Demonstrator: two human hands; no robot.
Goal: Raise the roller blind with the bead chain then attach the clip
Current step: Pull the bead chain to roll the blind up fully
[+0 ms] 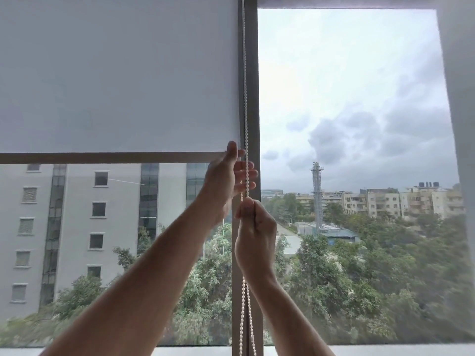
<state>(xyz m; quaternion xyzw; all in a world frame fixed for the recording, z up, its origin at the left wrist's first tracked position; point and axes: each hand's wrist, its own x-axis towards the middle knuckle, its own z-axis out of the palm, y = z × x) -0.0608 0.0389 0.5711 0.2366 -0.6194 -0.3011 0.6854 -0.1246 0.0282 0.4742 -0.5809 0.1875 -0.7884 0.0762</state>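
A pale grey roller blind (118,73) covers the upper half of the left window pane; its dark bottom bar (102,158) hangs level at mid-height. The white bead chain (245,98) runs down along the window post just right of the blind. My right hand (254,235) is shut on the chain below the bar, with two strands hanging out under the wrist. My left hand (228,178) is higher, fingers spread and curled loosely around the chain beside the bar's right end. No clip is visible.
A grey vertical window post (250,60) divides the two panes. The right pane has its blind rolled almost to the top (347,2). A white sill (385,350) runs along the bottom. A wall edge (460,98) stands at the far right.
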